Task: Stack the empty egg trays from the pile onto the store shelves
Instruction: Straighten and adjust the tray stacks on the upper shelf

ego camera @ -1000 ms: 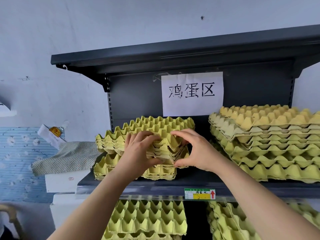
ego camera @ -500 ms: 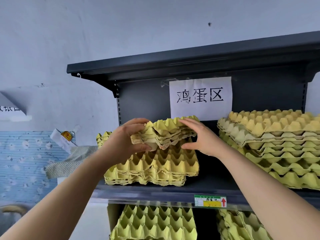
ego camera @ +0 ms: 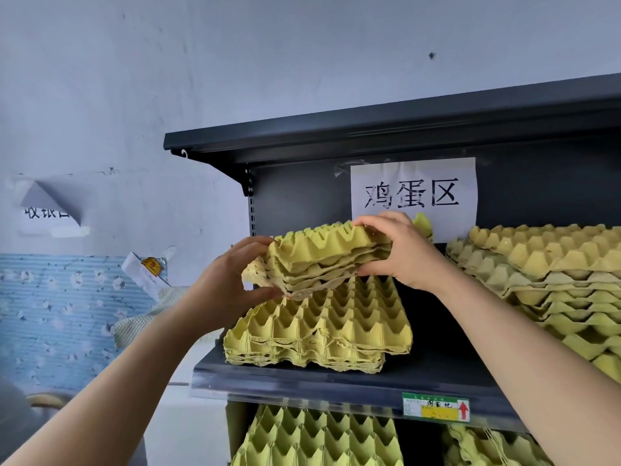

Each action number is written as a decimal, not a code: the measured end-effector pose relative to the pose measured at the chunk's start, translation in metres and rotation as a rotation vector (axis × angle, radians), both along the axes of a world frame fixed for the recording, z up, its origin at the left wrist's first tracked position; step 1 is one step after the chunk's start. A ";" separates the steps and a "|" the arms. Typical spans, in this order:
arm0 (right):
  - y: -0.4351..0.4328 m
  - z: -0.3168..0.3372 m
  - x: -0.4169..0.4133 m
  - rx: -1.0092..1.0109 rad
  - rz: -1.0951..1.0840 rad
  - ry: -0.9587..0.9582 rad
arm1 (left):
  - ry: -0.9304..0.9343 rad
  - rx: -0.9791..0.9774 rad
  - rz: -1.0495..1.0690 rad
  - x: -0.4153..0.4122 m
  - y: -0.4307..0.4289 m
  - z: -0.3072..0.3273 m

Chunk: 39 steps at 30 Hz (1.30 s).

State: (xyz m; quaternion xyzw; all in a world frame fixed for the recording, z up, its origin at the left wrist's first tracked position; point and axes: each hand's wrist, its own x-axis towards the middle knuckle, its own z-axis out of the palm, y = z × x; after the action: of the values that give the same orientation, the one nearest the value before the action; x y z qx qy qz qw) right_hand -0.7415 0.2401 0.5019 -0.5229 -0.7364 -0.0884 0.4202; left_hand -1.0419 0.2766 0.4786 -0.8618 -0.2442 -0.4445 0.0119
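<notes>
A small bundle of yellow-green egg trays (ego camera: 319,257) is held in the air above a lower stack of trays (ego camera: 319,331) that sits on the dark shelf (ego camera: 302,381). My left hand (ego camera: 232,280) grips the bundle's left corner, thumb underneath. My right hand (ego camera: 400,253) grips its right edge, fingers over the top. The bundle is tilted and apart from the stack below.
A taller pile of egg trays (ego camera: 544,280) fills the shelf's right side. A white paper sign (ego camera: 413,196) hangs on the back panel under the top shelf (ego camera: 369,136). More trays (ego camera: 319,438) stand on the shelf below. A cloth and boxes (ego camera: 148,311) lie left of the shelf.
Both hands have lifted the top few trays off the left stack and raised them higher. The lower stack stays on the shelf.
</notes>
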 end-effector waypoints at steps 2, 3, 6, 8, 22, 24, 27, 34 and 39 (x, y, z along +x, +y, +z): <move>-0.003 -0.002 -0.005 0.070 -0.054 -0.042 | -0.005 -0.047 -0.002 -0.001 0.002 -0.008; -0.004 -0.004 -0.007 0.107 -0.076 -0.060 | -0.003 -0.063 -0.007 -0.001 0.003 -0.011; -0.007 -0.017 -0.016 0.195 -0.146 -0.061 | -0.011 -0.086 -0.004 0.005 0.009 -0.019; -0.005 -0.031 -0.024 0.266 -0.182 -0.039 | -0.017 -0.063 0.042 0.011 0.016 -0.023; 0.011 -0.076 -0.006 -0.011 -0.362 -0.291 | 0.054 -0.175 0.181 -0.011 0.089 -0.088; 0.009 -0.079 0.002 -0.119 -0.399 -0.271 | 0.049 -0.166 0.177 -0.007 0.092 -0.093; 0.007 -0.088 0.009 -0.289 -0.371 -0.200 | 0.045 -0.181 0.149 -0.003 0.097 -0.096; 0.008 -0.097 0.007 -0.320 -0.317 -0.130 | 0.172 -0.239 0.201 0.000 0.099 -0.106; 0.005 -0.106 0.011 -0.306 -0.315 -0.033 | 0.093 -0.316 0.201 0.004 0.094 -0.116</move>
State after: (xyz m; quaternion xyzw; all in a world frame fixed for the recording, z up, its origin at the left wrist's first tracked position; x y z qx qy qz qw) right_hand -0.7303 0.2448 0.3956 -0.6876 -0.6571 -0.0489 0.3050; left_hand -1.0382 0.3707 0.3625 -0.8439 -0.3948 -0.3569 -0.0680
